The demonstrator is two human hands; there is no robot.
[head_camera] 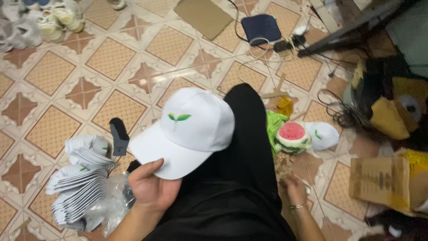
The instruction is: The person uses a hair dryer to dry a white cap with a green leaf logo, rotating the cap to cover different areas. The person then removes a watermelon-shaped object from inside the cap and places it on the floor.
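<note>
Patterned tile floor [111, 58], stacked white caps [82, 178], cardboard box [381, 180]

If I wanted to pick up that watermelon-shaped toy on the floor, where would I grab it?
Probably from above, closing around the rounded green rind of the watermelon toy. Its red cut face tilts upward and its sides are free, though a white cap lies close on its right.

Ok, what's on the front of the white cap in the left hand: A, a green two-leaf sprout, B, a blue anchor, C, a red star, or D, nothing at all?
A: the white cap, held at its brim by the left hand, carries a small green two-leaf sprout on its front panel.
</note>
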